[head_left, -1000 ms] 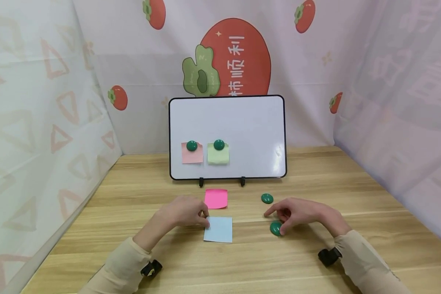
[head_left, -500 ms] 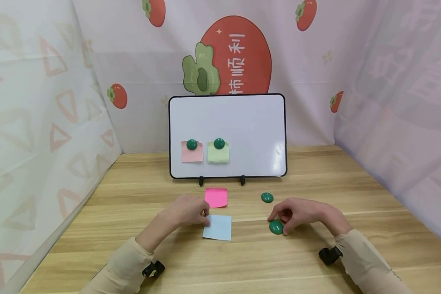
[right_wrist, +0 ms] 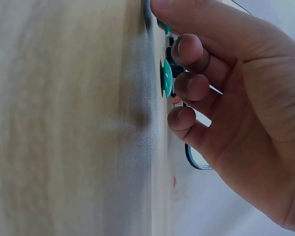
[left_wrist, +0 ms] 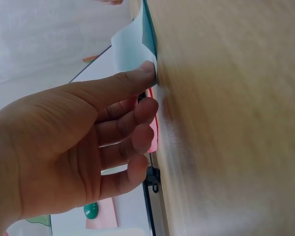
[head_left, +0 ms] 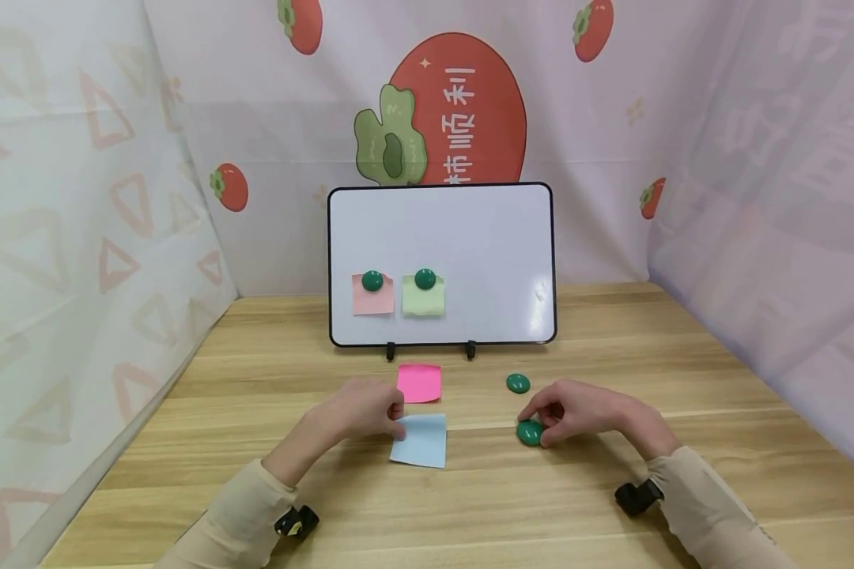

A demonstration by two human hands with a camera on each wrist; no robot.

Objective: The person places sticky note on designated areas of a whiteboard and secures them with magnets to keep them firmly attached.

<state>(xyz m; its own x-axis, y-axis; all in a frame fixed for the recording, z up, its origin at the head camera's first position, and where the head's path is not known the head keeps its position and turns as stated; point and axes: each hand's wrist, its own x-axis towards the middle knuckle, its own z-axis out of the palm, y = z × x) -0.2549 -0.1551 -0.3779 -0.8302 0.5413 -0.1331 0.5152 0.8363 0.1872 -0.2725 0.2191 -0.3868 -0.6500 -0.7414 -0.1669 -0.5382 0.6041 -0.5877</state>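
Note:
My left hand (head_left: 363, 407) pinches a light blue sticky note (head_left: 425, 444) by its upper left corner. In the left wrist view the blue note (left_wrist: 129, 46) bends up from the tabletop under my thumb. My right hand (head_left: 580, 409) grips a round green magnet (head_left: 529, 432) between thumb and index finger, low over the table. Just beyond it lies a second green magnet (head_left: 518, 383), loose on the wood. A bright pink sticky note (head_left: 421, 383) lies flat behind the blue one, close to my left fingers.
A whiteboard (head_left: 484, 261) stands upright at the back on small black feet (head_left: 390, 351). Green magnets hold a pale pink note (head_left: 373, 300) and a pale green note (head_left: 423, 302) on it. Printed cloth (head_left: 591, 134) hangs behind the wooden table (head_left: 470, 514).
My right thumb and index finger have closed around the nearer magnet, which has shifted slightly left and away from me. The blue note has slid a little left in my left hand's pinch.

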